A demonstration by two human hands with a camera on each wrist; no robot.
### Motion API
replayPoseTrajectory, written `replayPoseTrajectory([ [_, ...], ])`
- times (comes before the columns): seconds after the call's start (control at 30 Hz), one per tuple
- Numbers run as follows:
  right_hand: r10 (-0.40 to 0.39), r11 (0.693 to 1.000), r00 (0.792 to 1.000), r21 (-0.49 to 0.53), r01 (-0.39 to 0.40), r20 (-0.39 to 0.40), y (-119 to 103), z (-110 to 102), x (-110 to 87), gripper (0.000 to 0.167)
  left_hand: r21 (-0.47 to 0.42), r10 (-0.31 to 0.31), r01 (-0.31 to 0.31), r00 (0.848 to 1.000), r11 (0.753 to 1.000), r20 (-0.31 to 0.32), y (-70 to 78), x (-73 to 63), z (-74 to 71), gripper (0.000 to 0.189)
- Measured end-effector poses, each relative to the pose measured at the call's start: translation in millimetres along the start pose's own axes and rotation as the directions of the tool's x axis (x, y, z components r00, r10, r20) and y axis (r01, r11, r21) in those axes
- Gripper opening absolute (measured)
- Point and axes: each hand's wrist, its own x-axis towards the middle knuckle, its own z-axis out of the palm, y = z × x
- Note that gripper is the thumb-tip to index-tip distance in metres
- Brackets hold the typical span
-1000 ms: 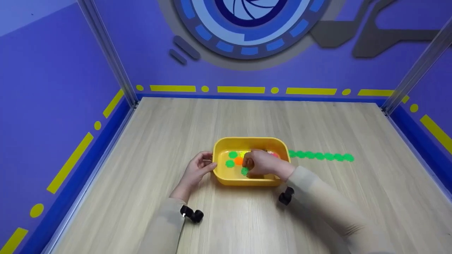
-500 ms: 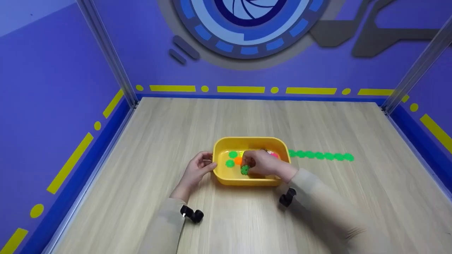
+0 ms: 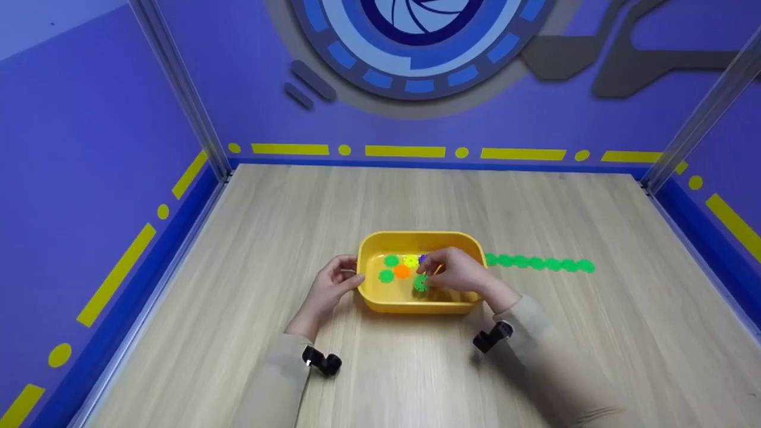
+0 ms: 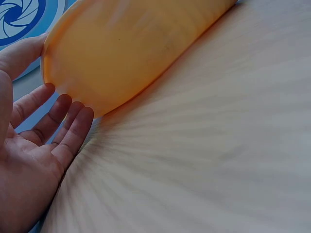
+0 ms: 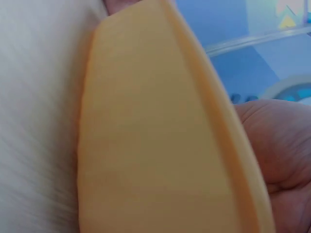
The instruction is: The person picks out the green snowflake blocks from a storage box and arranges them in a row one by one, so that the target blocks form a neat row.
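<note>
A yellow plastic tub (image 3: 392, 308) stands on the table with loose snowflake discs inside. My left hand (image 3: 324, 291) holds the tub's left end, thumb at the rim and fingertips against the outer wall, as the left wrist view shows. My right hand (image 3: 461, 274) is inside the tub, thumb and fingers bent, pinching a green snowflake disc (image 3: 420, 283). Left of it lie an orange disc (image 3: 402, 271), a yellow disc (image 3: 411, 261) and two other green discs. A blue disc (image 3: 423, 259) shows by the fingertips. The right hand hides the tub's right part.
A straight row of several green discs (image 3: 537, 263) lies on the wooden table (image 3: 380, 368), running right from the tub's right side. Blue-purple panels (image 3: 297, 125) with yellow marks wall in the back and both sides.
My right hand has shifted a little right, and the green disc has moved with it. The yellow and blue discs behind it have come into view. My left hand stays at the tub.
</note>
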Motion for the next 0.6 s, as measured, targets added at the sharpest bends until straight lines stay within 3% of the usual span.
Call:
replayPoseTrajectory([
  [0.23,0.042,0.993,0.998,0.110,-0.036,-0.048,4.4,-7.5,-6.8,0.015,-0.004,0.015,-0.015,1.000,1.000,0.008,-1.5,0.3,-0.7,0.046],
  [0.6,0.104,0.961,0.993,0.264,-0.087,-0.050,13.4,-16.9,-18.7,0.021,-0.038,0.017,-0.016,1.000,0.999,0.020,-2.2,0.5,-0.7,0.046],
])
